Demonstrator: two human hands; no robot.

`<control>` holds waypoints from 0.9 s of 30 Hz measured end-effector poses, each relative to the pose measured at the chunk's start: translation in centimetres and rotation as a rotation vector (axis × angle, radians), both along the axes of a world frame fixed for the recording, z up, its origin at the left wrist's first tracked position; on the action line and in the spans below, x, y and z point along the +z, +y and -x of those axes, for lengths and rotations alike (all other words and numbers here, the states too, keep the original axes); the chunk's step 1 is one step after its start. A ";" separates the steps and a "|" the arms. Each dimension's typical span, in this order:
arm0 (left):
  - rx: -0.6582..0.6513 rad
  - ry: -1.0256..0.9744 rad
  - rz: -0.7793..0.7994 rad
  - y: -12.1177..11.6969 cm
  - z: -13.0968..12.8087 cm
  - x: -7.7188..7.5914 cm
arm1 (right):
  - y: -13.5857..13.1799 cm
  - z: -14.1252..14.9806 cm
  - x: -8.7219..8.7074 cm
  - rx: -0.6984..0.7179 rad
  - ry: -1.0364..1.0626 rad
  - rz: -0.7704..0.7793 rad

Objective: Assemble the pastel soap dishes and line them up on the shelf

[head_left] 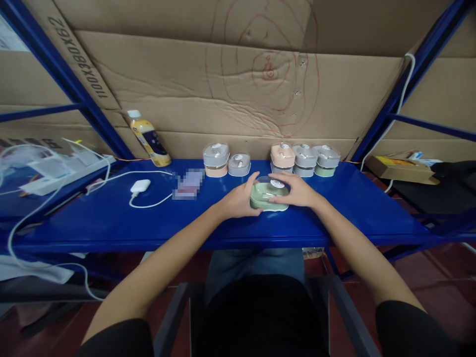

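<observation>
A green lidded container [263, 194], rounded like a small lunch box, is in front of me near the middle of the blue table. Its clear lid bears a round white label. My left hand [240, 201] is curved around its left side, thumb at the top edge. From the right, my right hand [295, 191] grips the lid and side, with fingers along the back and thumb at the front. Behind my right hand stand stacked containers: a pink-topped stack [282, 156], a grey stack [305, 159] and a grey-over-green stack [326, 159].
Farther left on the blue table [230, 228] are a grey-over-pink stack [216, 161] and a single grey container [239, 164]. A blurred-out flat item [189, 184], a white charger [140, 186] with cable and a yellow bottle [150, 141] lie leftward. Cardboard [167, 74] backs the table.
</observation>
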State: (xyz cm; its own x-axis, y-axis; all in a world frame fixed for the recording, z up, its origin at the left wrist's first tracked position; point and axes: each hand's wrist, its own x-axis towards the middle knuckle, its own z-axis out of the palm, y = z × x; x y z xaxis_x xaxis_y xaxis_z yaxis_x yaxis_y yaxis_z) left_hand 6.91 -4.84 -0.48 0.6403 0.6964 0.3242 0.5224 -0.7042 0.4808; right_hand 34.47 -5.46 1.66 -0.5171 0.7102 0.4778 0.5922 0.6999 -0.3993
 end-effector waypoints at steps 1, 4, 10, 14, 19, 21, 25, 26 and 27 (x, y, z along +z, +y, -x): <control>-0.012 -0.023 0.029 0.1 -0.1 -0.1 | -0.1 0.2 0.0 -0.005 -0.016 -0.006; -0.050 -0.104 0.080 0.4 -0.2 -0.5 | -0.4 0.6 0.0 -0.016 -0.066 -0.013; -0.083 -0.158 0.116 0.8 -0.2 -1.0 | -0.3 0.8 -0.5 0.034 -0.101 0.012; -0.073 -0.136 0.121 1.1 -0.1 -1.1 | 0.1 0.7 -0.7 0.049 -0.112 0.051; -0.063 -0.090 0.089 1.4 0.1 -1.2 | 0.2 0.4 -0.7 0.041 -0.141 0.072; -0.073 -0.089 0.064 1.6 0.1 -1.3 | 0.2 0.4 -0.7 0.025 -0.158 0.084; -0.073 -0.075 0.022 1.7 0.2 -1.2 | 0.1 0.4 -0.9 -0.008 -0.204 0.111; -0.068 -0.066 0.009 1.7 0.2 -1.1 | 0.1 0.4 -0.9 -0.024 -0.203 0.112; -0.054 -0.052 -0.006 1.6 0.3 -1.0 | 0.1 0.4 -0.9 -0.045 -0.191 0.109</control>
